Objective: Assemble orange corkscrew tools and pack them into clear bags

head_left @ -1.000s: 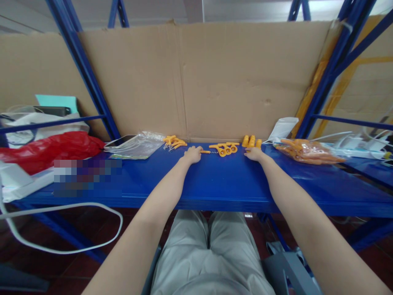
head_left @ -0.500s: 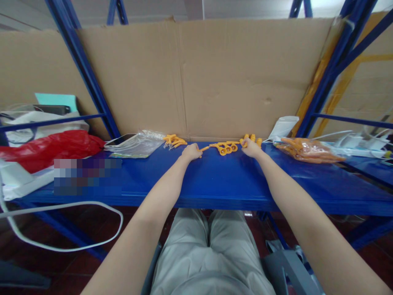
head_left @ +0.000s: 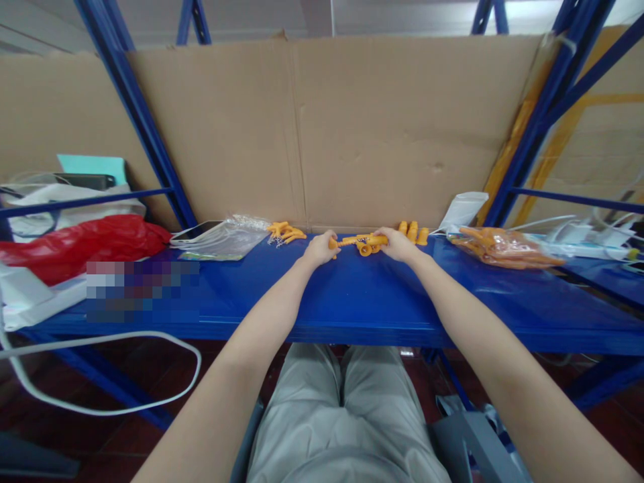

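Note:
My left hand (head_left: 320,249) is closed around a slim orange plastic piece (head_left: 333,245), whose end pokes out past the thumb. My right hand (head_left: 398,245) pinches a short orange cylinder-shaped piece (head_left: 378,239) and points it toward the left hand. Between the hands lie several orange parts with round cup-like ends (head_left: 364,249), partly covered by the held pieces and fingers. Just beyond my right hand stand orange cylinders (head_left: 412,232). Left of my left hand rests a small pile of orange pieces with metal chains (head_left: 286,232).
A clear plastic bag (head_left: 236,240) and a red bag (head_left: 95,241) lie on the left. An orange-filled plastic bag (head_left: 503,248) sits at right beside white cables. Cardboard (head_left: 362,127) closes the back of the blue table (head_left: 352,302). A white cable loop (head_left: 196,362) hangs at front left.
My right hand has moved left from the standing cylinders, bringing a short orange cylinder with it. My left hand has shifted slightly right and turned, still gripping its orange piece.

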{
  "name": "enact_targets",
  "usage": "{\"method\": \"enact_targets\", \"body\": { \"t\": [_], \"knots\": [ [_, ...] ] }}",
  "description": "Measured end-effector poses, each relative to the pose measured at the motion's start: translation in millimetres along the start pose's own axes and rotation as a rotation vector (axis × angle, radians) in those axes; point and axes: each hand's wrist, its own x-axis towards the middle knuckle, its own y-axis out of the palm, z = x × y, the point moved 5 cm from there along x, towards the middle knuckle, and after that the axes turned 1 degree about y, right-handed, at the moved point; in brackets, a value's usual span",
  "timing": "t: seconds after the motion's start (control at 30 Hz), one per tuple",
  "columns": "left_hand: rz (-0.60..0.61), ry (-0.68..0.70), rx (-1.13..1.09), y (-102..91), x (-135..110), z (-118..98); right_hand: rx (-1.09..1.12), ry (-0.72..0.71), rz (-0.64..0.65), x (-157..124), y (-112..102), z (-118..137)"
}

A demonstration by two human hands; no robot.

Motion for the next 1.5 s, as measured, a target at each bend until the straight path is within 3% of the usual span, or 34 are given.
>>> {"method": "enact_targets", "body": {
  "t": [0.43, 0.73, 0.9, 1.1, 1.2, 1.33, 1.5],
  "knots": [
    [-0.012, -0.021, -0.003, 0.4, 1, 4, 0.02, 0.011, -0.038, -4, -6, 0],
    [-0.064, 0.083, -0.075, 0.4, 1, -2, 0.033, -0.224, -0.058, 2, 2, 13],
    [-0.075, 0.13, -0.135, -2.2, 1, -6, 0.028, -0.253, -0.04, 1, 5, 21],
    [-0.07, 0.13, -0.127, -3.6, 1, -6, 0.035, -0.233, -0.037, 0, 6, 22],
    [-0.073, 0.129, -0.111, -5.1, 2, -6, 0.075, -0.159, -0.057, -1, 7, 20],
    [-0.094, 0.144, -0.076, -7.4, 2, -6, 0.204, -0.027, -0.081, 0, 10, 13],
    [-0.11, 0.143, -0.027, -4.6, 3, -5, 0.432, 0.009, -0.051, 3, 13, 6]
  ]
}}
